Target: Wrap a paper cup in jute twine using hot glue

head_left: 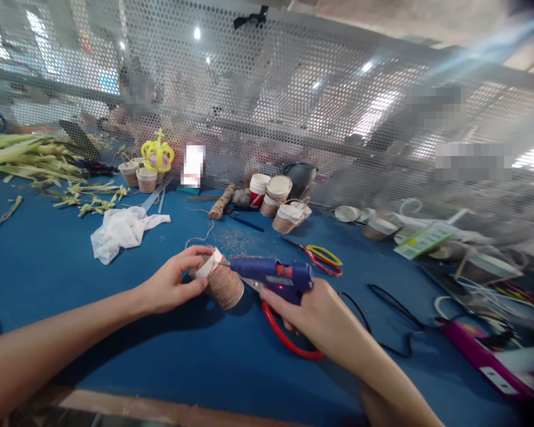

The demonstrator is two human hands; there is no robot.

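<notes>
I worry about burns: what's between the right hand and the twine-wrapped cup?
In the head view: the blue glue gun, with the red-handled scissors' blades just below.

view: head-worn | facing: forward, down | near: hands (173, 283), blue tabletop (196, 362) | beyond: mesh screen (244, 112)

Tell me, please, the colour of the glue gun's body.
The glue gun's body is dark blue, in the head view.

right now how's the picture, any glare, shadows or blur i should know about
Head view: bright spots glare through the perforated screen, with a bluish streak at top right; head view: dark shadow on the blue tabletop below the left forearm; head view: magenta object near the right edge looks blurred, the glue gun clearer; head view: pixelated patches hide some background.
</notes>
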